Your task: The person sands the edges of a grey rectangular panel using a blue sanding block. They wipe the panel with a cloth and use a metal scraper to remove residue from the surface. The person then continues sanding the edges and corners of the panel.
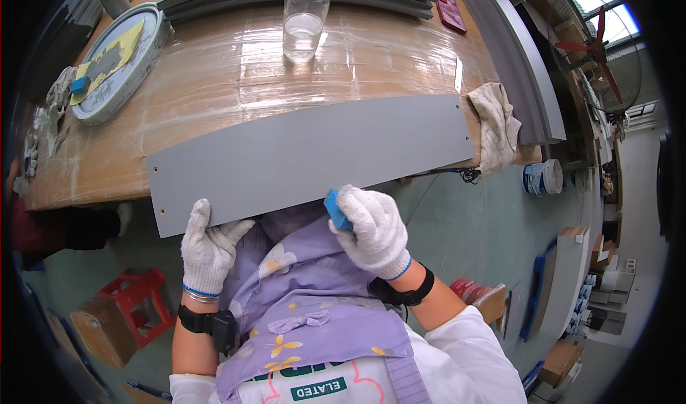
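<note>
A long grey panel [307, 157] with small holes at its ends lies across the table's near edge and juts out toward me. My left hand [208, 249], in a white knitted glove, holds the panel's near edge toward its left end, one finger resting on top. In my gloved right hand [374, 229] is a small blue block [336, 211], pinched at the panel's near edge right of the middle. Whether the block touches the edge is hard to make out.
A clear jar [303, 32] partly filled with liquid stands on the film-covered table [214, 68]. To the left is a round lid [153, 54] with a yellow sheet [107, 60] and another blue block [80, 85]. A rag [496, 125] hangs at the right, near stacked grey panels [525, 61].
</note>
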A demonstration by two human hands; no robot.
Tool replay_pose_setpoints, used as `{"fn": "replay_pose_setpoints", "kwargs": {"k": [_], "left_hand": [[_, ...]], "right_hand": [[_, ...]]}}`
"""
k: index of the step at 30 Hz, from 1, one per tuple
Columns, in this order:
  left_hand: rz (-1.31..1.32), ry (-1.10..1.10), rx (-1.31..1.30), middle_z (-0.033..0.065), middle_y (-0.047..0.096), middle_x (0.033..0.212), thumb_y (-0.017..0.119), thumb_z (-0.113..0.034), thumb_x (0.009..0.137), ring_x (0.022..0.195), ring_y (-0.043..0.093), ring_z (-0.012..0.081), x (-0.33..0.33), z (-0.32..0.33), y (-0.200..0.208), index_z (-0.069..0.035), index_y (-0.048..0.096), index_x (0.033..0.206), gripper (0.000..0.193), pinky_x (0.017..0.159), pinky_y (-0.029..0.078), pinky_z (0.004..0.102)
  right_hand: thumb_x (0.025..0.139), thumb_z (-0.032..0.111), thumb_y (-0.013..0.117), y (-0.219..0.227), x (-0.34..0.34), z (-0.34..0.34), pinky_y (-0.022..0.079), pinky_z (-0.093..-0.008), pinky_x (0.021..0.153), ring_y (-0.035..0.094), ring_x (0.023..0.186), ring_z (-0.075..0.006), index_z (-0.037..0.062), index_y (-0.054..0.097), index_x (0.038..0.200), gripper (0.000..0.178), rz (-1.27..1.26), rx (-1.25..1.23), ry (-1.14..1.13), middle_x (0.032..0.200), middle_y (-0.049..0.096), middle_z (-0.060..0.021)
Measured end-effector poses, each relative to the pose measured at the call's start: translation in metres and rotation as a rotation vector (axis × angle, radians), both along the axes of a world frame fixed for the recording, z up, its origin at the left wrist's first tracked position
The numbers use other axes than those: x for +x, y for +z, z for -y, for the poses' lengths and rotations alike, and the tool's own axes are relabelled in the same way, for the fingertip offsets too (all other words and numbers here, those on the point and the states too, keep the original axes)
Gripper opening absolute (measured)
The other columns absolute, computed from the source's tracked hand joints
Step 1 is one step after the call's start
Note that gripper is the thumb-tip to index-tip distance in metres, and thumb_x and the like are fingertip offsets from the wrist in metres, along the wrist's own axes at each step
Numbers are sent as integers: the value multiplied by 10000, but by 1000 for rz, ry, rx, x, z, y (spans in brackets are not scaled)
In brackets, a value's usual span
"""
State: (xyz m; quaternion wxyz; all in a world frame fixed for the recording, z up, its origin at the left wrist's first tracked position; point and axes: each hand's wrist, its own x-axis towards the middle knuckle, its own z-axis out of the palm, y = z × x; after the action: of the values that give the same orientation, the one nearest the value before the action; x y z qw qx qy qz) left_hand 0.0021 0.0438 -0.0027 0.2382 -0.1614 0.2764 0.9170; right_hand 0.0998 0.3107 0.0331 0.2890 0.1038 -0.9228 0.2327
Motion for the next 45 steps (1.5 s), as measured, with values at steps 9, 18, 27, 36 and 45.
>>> {"fn": "replay_pose_setpoints", "kwargs": {"k": [9, 18, 27, 36, 45], "left_hand": [[-344, 177, -175, 169, 545, 1389, 406, -392, 1059, 1189, 622, 332, -1, 67, 11, -83, 434, 1440, 491, 1012, 533, 512], [-217, 175, -125, 183, 545, 1401, 311, -441, 1067, 1164, 637, 340, -7, 95, -12, -26, 443, 1437, 571, 919, 574, 515], [-241, 60, -37, 236, 589, 1324, 301, -500, 1060, 1111, 659, 329, -17, 102, -17, 36, 459, 1414, 661, 882, 587, 458], [-278, 14, 60, 240, 601, 1313, 275, -592, 1038, 1112, 659, 336, -20, 114, -21, 25, 500, 1386, 743, 905, 572, 440], [-238, 4, 25, 252, 565, 1353, 251, -622, 1030, 1173, 622, 335, -20, 114, -21, 54, 483, 1395, 803, 984, 522, 448]], "right_hand": [[782, 30, 744, -2, 9, -23, 516, -445, 835, 624, 976, -356, 38, 496, 1298, 572, -15, 104, -121, 1157, 617, -167], [653, 38, 789, 12, -18, 25, 515, -412, 830, 649, 968, -320, 46, 580, 1231, 615, 37, 256, 80, 1145, 654, -139], [681, 80, 785, 24, -63, 118, 528, -419, 848, 655, 971, -318, 55, 606, 1236, 583, 131, 243, 356, 1190, 646, -146], [634, 98, 808, 35, -49, 85, 526, -417, 812, 651, 950, -316, 56, 600, 1228, 631, 157, 455, 287, 1156, 652, -143], [689, 174, 700, 38, -106, 202, 518, -399, 800, 639, 946, -276, 21, 591, 1243, 585, 148, 451, 574, 1171, 629, -139]]}}
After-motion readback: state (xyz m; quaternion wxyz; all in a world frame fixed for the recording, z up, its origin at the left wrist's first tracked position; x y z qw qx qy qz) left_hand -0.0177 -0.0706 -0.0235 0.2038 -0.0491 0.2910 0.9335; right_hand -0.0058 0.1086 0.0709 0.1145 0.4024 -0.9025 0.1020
